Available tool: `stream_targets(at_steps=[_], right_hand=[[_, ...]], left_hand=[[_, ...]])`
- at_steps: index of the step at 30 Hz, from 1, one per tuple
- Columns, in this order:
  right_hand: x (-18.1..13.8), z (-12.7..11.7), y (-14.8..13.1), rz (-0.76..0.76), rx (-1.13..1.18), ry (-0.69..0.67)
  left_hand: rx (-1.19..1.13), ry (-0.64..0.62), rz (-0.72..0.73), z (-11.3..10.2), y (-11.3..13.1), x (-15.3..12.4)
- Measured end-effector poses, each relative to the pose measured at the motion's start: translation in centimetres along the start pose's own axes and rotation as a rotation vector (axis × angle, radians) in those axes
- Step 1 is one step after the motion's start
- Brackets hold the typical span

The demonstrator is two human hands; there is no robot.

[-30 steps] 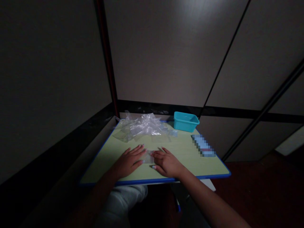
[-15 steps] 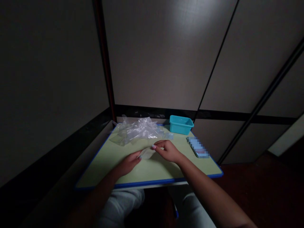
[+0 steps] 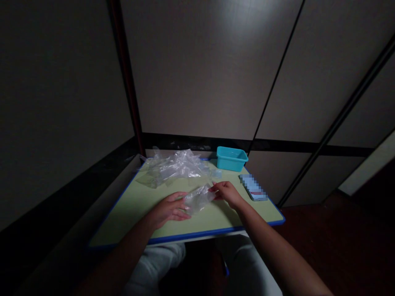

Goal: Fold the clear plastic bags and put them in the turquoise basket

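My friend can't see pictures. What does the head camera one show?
A left hand and a right hand hold a small clear plastic bag between them over a pale green table in a dim room. Farther back lie a heap of clear bags, a teal tub and a blurred-out flat stack.

Your left hand [image 3: 168, 209] lies palm down and low, its fingers [image 3: 178, 198] stretched out nearly flat and pointing right. Your right hand [image 3: 227, 193] sits a little farther forward and slightly raised, thumb and fingertips pinched together, aimed left at the other hand. Both bare forearms reach in from below, angling toward each other; the hands are near but apart.
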State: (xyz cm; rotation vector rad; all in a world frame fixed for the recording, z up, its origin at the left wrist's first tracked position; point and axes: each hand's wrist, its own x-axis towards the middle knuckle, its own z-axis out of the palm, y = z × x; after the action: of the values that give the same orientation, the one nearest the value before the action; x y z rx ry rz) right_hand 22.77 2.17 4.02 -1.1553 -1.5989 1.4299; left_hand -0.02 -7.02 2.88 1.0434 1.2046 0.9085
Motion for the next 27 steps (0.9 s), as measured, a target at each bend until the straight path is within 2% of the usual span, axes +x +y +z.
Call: stream_targets(at_steps=[3, 5, 8, 10, 12, 15, 20, 27], right_hand=[[-0.4, -0.5, 2.2, 0.071, 0.003, 0.016], [-0.7, -0.6, 3.2, 0.098, 0.001, 0.015], [-1.0, -0.5, 3.7, 0.118, -0.007, 0.011], [-1.1, -0.4, 3.7, 0.122, -0.022, 0.013], [-1.0, -0.2, 3.8, 0.119, -0.049, 0.019], [-1.0, -0.2, 4.2, 0.103, -0.12, 0.037], [-1.0, -0.5, 4.4, 0.036, -0.333, 0.108], [-2.0, 0.4, 3.1, -0.075, -0.663, 0.243]], left_hand=[[0.282, 0.117, 0.037, 0.0, -0.2, 0.4], [0.373, 0.205, 0.094, 0.5, -0.3, 0.8], [0.54, 0.268, 0.325, 2.0, -0.3, 0.9], [0.781, 0.194, 0.564, 3.2, -0.5, 0.7], [1.011, 0.041, 0.712, 4.2, -0.9, 0.6], [1.187, -0.11, 0.703, 4.5, -1.7, 0.8], [1.261, -0.151, 0.618, 3.3, -2.5, 1.4], [1.304, -0.208, 0.618, 2.4, -2.0, 1.5]])
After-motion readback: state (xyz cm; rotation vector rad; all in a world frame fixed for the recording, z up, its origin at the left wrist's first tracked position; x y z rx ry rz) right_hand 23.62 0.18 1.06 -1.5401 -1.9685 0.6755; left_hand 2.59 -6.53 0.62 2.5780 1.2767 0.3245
